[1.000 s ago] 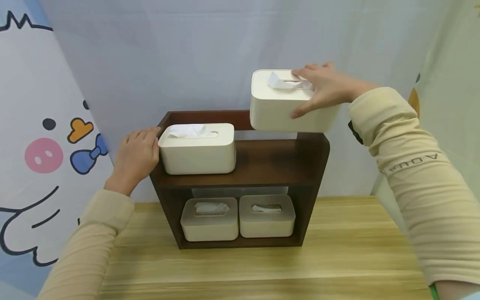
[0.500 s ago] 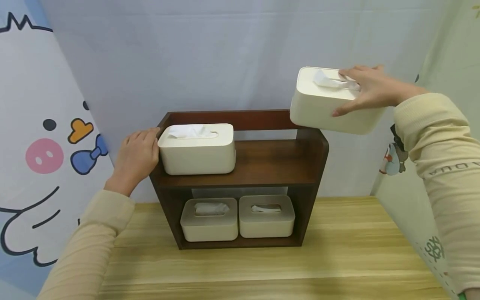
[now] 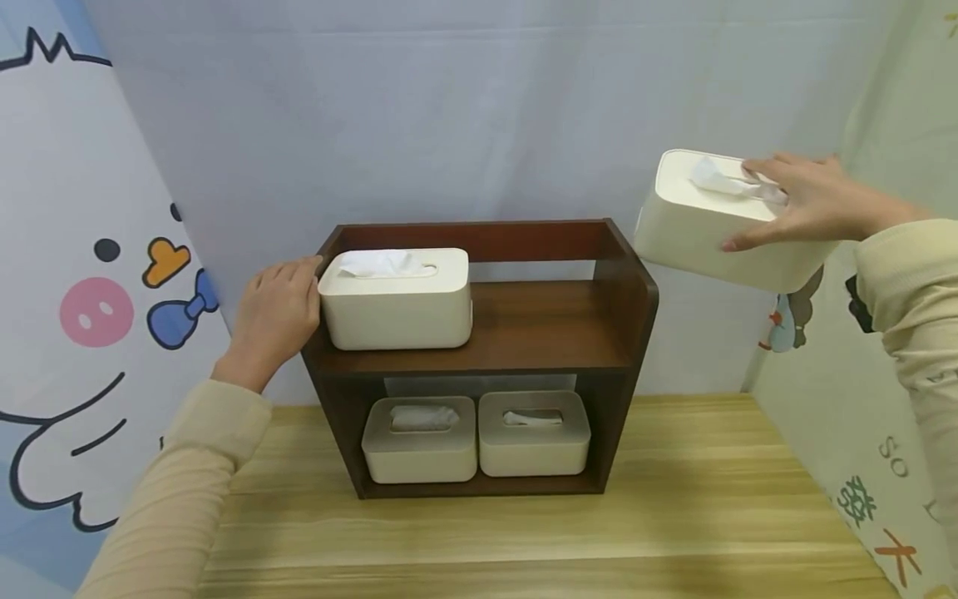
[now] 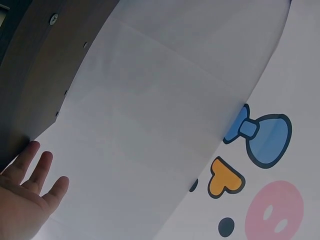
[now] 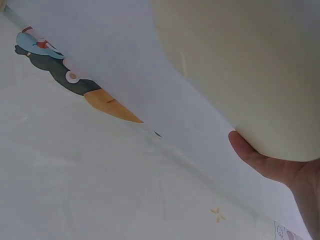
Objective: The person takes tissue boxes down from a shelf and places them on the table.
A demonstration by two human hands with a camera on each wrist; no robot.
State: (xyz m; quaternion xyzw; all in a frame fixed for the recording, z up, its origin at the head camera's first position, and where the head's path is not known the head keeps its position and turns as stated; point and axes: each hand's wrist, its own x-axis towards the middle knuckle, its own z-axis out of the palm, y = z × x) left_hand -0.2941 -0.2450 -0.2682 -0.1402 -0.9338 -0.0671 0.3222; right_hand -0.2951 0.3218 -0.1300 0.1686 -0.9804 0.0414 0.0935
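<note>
The right hand [image 3: 819, 200], spread wide, grips a tilted tissue box [image 3: 692, 225] in the air to the right of the shelf [image 3: 542, 324]; the left hand [image 3: 277, 312], fingers extended, touches the shelf's left side.

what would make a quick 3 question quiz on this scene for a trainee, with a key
1. True or false: the right hand holds a box in the air.
2. How many boxes stand on the lower level of the shelf?
3. Where is the left hand?
a) under the held box
b) at the shelf's upper left side
c) flat on the table

Key: 1 true; 2 two; 3 b.
</note>
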